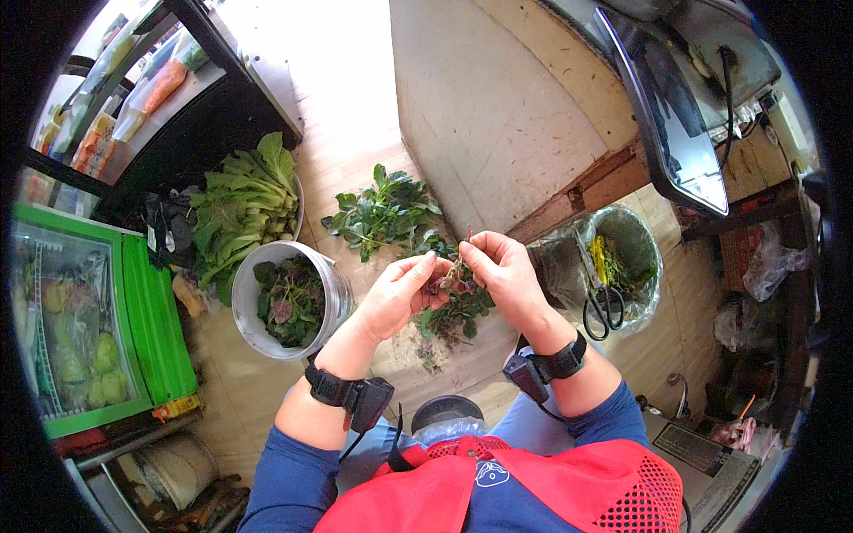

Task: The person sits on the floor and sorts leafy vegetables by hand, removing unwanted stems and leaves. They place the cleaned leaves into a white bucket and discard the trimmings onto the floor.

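Observation:
Between my two hands is a sprig of purple-green leafy greens [460, 282]. My right hand [508, 274] pinches its thin stem between thumb and fingertips. The fingers of my left hand [398, 297] curl around the purple leaves, partly hiding them. Loose leafy greens [470, 310] lie on the floor right below, beside small scraps and soil. A larger bunch of green leaves [381, 208] lies farther ahead. Left of my hands, a white plastic bucket [336, 293] contains purple and green leaves [293, 300].
At right, a bin lined with clear plastic [654, 273] holds trimmings, with black-handled scissors [603, 312] at its edge. Leaf lettuce or mustard greens [250, 206] fill a basin behind the bucket. A green-framed display cooler [156, 320] stands left; a pale panel [493, 113] rises ahead.

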`<state>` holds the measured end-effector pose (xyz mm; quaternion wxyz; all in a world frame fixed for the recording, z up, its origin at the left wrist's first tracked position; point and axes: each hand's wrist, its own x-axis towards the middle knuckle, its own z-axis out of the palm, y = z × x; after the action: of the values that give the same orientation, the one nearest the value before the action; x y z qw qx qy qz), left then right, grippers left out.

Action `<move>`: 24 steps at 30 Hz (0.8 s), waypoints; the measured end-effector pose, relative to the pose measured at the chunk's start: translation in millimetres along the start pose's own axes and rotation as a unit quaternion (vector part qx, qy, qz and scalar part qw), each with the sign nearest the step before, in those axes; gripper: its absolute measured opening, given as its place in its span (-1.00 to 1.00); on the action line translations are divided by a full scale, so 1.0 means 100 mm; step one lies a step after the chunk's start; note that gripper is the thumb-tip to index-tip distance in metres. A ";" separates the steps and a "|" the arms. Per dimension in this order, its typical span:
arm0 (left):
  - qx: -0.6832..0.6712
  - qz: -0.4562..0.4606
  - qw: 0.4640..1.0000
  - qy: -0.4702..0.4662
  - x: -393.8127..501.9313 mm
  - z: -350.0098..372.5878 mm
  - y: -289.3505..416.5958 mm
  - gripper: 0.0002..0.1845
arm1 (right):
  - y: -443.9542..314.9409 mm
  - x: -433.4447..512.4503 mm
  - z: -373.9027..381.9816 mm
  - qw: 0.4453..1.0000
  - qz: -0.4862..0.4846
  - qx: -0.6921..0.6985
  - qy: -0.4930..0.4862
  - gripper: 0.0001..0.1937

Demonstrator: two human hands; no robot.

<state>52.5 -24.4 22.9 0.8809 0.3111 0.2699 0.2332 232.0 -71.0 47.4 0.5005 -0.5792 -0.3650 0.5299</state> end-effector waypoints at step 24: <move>0.001 0.051 0.998 0.026 0.07 -0.04 -0.01 -0.86 | -0.06 -0.07 0.03 0.998 -0.031 -0.033 -0.048 -0.83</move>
<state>55.1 -19.3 17.4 0.8605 0.3190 0.2765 0.2853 228.7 -75.6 54.8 0.4794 -0.5578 -0.4237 0.5287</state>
